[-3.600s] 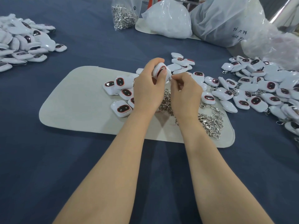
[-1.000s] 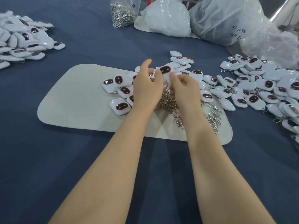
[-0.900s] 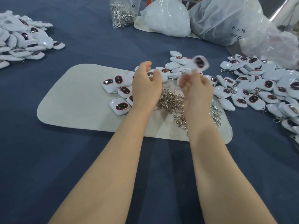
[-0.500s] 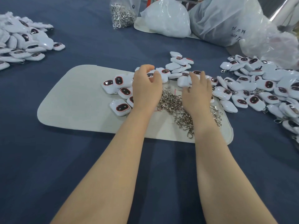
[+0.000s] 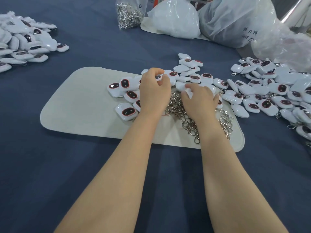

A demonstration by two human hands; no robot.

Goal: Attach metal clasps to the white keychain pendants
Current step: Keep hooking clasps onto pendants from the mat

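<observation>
White and shiny, the pendants (image 5: 127,112) are small rounded squares. Each has a dark oval face with a red ring, and some lie face down and show only white. A bunch of them lies on the pale mat (image 5: 75,105) in the middle of the frame, on the blue bench (image 5: 50,165). A big heap (image 5: 269,91) fills the right edge, and another heap (image 5: 25,42) sits at the upper left.

Silver metal clasps (image 5: 188,121) lie in a tangle on the mat, between and under the 2 wrists.

The left hand (image 5: 154,93) reaches to the far side of the bunch. Its grip is curled round a face-up pendant (image 5: 158,77), whose dark face peeks out between thumb and finger. The right hand (image 5: 200,101) is just beside it, not touching. Its grip is closed on a plain white pendant (image 5: 180,85), held between thumb and fingers.

At the top of the frame stand a clear bag of clasps (image 5: 127,14) and large white plastic bags (image 5: 175,19).
</observation>
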